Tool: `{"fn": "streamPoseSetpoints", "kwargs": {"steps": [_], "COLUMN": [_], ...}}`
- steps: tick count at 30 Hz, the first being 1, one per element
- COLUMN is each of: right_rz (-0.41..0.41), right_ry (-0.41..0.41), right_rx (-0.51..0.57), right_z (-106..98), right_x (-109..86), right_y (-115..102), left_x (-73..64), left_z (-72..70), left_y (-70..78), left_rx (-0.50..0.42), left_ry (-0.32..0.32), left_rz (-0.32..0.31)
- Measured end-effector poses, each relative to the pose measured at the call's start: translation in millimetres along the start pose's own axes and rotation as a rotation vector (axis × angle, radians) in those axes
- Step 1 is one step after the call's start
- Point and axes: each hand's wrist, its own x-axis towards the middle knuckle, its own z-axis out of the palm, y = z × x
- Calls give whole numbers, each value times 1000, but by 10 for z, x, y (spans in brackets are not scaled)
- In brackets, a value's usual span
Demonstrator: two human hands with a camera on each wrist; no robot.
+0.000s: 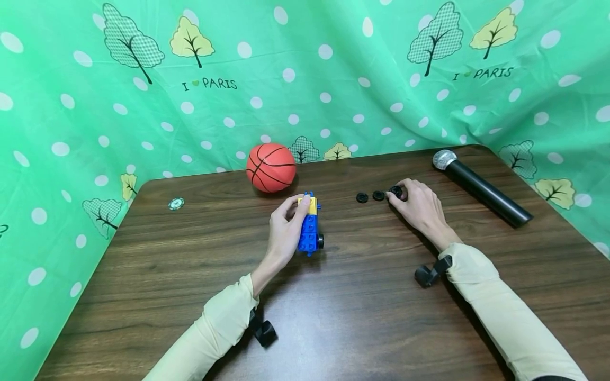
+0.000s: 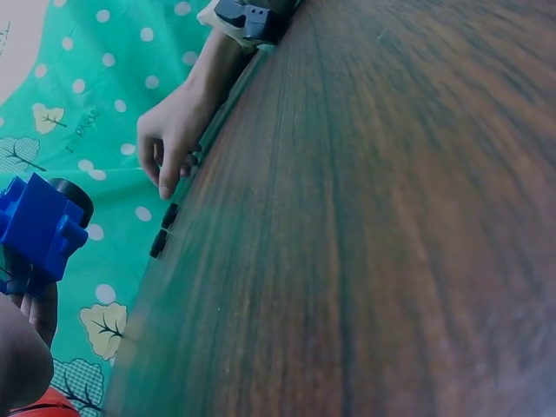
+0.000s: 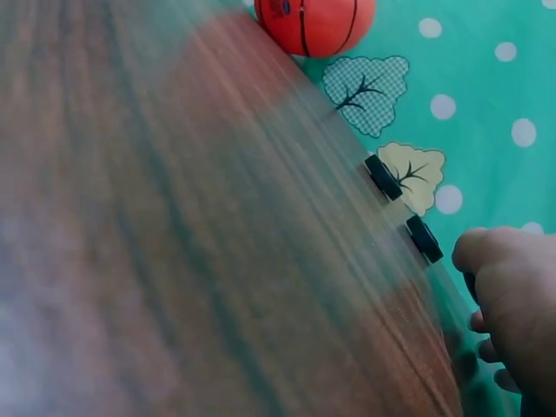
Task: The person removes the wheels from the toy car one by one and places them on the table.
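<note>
My left hand point(image 1: 284, 233) grips a toy car body point(image 1: 308, 228) of blue and yellow building blocks, held close over the table. One black wheel point(image 1: 321, 241) sits on its near right side, and a bare blue peg sticks out farther up that side. In the left wrist view, the blue block end point(image 2: 43, 221) shows studs and the wheel. To the right, my right hand point(image 1: 421, 207) pinches a small black wheel point(image 1: 395, 191) between thumb and fingers at the tabletop. Two more black wheels, one farther left point(image 1: 362, 197) and one nearer point(image 1: 378, 196), lie beside that hand.
An orange toy basketball point(image 1: 271, 167) stands at the back, beyond my left hand. A microphone point(image 1: 483, 186) lies at the back right, and a green-and-white poker chip point(image 1: 176, 203) at the left. Behind the brown table point(image 1: 157, 296) hangs a green dotted curtain point(image 1: 324, 74).
</note>
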Motion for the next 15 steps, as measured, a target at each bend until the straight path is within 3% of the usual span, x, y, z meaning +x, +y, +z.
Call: {"fn": "streamPoseSetpoints", "kwargs": {"steps": [15], "right_rz": [68], "right_ry": [-144], "right_rx": [-64], "right_z": [8], "right_x": [21], "right_y": [9], "left_x": [3], "left_z": [3], "left_y": [-24], "left_rx": [-13], "left_ry": [-9], "left_rz": [10]}}
